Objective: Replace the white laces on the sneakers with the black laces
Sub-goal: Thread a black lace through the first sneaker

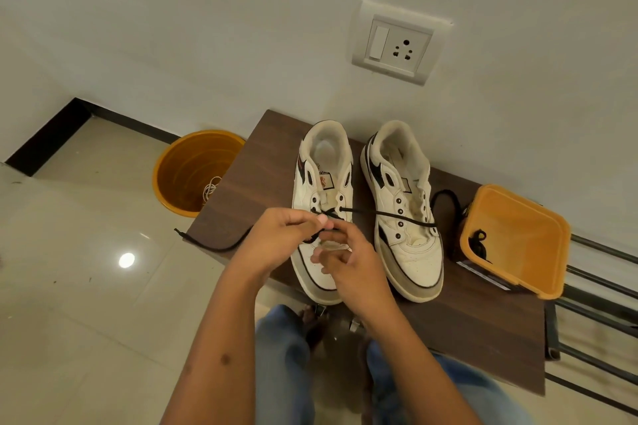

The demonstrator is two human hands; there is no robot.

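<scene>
No legible text anywhere, the tongue label point(324, 181) of the left sneaker point(319, 203) too blurred.

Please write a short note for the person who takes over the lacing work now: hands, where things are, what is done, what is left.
Left hand: pinches the black lace over the left sneaker.
Right hand: fingers curled beside it; its grip on the lace is unclear.
Right sneaker: unlaced, on the wooden bench.
Second black lace: in the yellow container.
White laces: in the orange bucket.
Done: white laces removed; left sneaker's lower eyelets threaded.
Left: finish this sneaker, then lace the other.
</scene>
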